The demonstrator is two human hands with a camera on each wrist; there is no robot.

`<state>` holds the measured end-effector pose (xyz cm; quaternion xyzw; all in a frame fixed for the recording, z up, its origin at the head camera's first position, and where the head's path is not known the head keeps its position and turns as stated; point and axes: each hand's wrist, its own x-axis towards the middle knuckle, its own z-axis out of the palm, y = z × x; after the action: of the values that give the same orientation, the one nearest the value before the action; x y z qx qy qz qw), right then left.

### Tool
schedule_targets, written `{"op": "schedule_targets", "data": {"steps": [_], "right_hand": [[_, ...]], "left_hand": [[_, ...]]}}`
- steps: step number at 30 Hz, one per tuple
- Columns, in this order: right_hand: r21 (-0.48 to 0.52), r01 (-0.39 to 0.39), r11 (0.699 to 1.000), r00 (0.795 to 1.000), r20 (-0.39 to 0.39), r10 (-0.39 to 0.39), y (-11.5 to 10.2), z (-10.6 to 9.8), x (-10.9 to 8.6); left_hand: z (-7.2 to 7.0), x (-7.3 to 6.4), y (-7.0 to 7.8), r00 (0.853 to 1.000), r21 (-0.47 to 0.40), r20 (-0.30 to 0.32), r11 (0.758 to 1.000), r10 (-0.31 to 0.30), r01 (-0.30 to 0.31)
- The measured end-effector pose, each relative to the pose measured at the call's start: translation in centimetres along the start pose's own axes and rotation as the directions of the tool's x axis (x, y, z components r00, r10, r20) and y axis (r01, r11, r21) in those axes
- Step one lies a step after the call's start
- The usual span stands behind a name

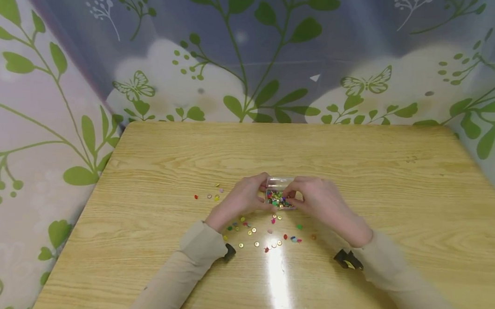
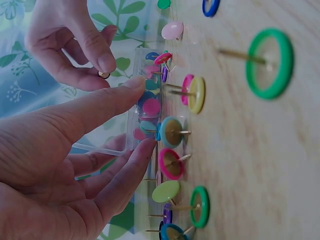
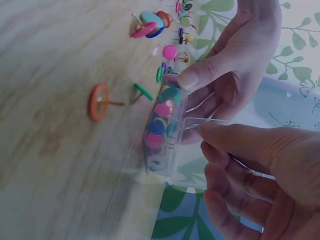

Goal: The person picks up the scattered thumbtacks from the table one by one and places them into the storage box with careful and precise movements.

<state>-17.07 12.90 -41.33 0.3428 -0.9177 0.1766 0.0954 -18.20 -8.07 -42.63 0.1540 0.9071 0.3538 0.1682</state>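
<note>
A small clear plastic box (image 1: 280,182) with its lid raised stands on the table, filled with colourful thumbtacks (image 3: 165,109). My left hand (image 1: 245,196) holds it at the left end, thumb at the front wall and fingers behind. Over the right part of the box is my right hand (image 1: 322,200), thumb and forefinger together above the contents. Between those fingertips the left wrist view shows a thumbtack with a gold-coloured face (image 2: 103,75). In the right wrist view, the other fingers of that hand curl loosely beside the open lid (image 3: 192,165).
Loose thumbtacks lie scattered on the wooden table (image 1: 162,262) in front of the box, among them a green one (image 2: 270,63) and an orange one (image 3: 99,102). A few more, including a red one (image 1: 196,197), lie to the left. A leaf-patterned curtain (image 1: 277,58) hangs behind the table.
</note>
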Motion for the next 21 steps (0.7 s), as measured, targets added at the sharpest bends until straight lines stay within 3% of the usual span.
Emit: {"op": "schedule_targets", "data": {"steps": [10,14,21], "right_hand": [[0.035,-0.052,0.998,0.999,0.005,0.052,0.3,-0.4,-0.8],[0.032,-0.038,0.999,0.999,0.009,0.037,0.5,-1.0,-1.7],[0.064,-0.002,0.998,0.989,0.145,-0.007,0.8,-2.1,-4.0]], "left_hand": [[0.1,0.0,0.1,1.0,-0.006,-0.007,1.0,0.008,-0.008],[0.1,0.0,0.1,1.0,0.002,-0.009,1.0,0.012,-0.012],[0.1,-0.1,0.1,1.0,0.003,-0.009,1.0,0.007,-0.007]]}}
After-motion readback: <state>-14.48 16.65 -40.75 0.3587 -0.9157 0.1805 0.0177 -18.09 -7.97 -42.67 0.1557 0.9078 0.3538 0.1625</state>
